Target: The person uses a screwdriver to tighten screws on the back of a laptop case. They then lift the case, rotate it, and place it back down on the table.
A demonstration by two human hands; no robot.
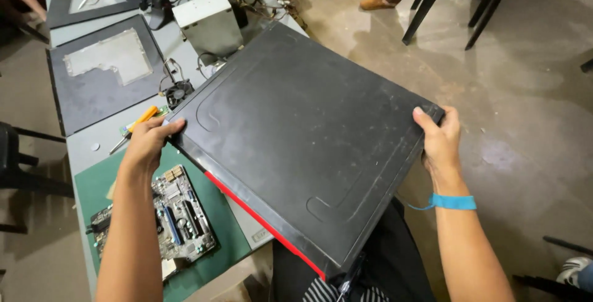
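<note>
Black computer case (302, 141), left hand (148, 144), right hand (440, 141) gripping its ends

A grey table (83, 147) bears a green mat (99, 181), dark panels (92, 95) and perhaps a screwdriver (137, 123).

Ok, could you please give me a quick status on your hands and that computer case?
Both hands gripping: left hand on one corner, right hand on the opposite. Black computer case tilted, partly off the table. Motherboard lies underneath, near its edge.

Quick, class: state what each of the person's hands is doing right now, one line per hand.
Left hand: closed on the near-left corner of the black computer case.
Right hand: closed on the case's far-right corner.
</note>
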